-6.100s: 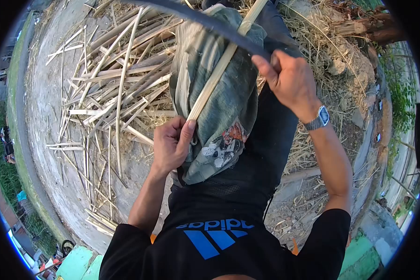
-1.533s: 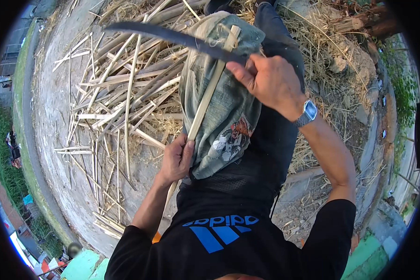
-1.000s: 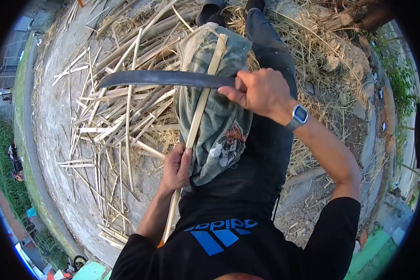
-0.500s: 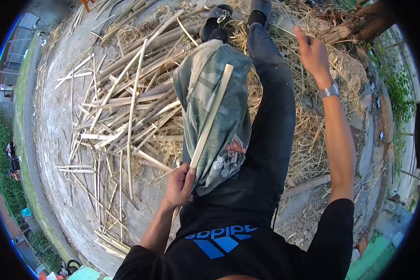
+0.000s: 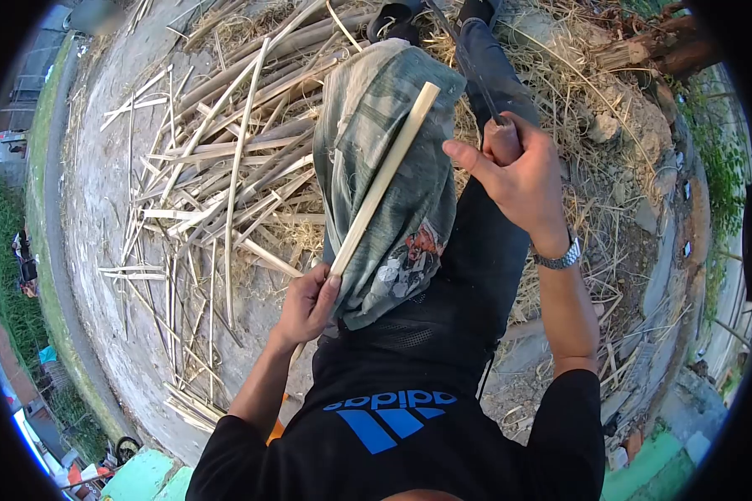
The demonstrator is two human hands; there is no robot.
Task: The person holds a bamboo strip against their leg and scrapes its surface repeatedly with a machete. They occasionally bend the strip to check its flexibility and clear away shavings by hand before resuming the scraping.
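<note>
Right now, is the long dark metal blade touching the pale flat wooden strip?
No, the right hand holds the blade clear of the strip, with a visible gap between them.

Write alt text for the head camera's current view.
Seen from above, a seated person's left hand holds a pale split strip over a worn green cloth on the lap, while the right hand grips a knife. More strips litter the ground to the left.
</note>
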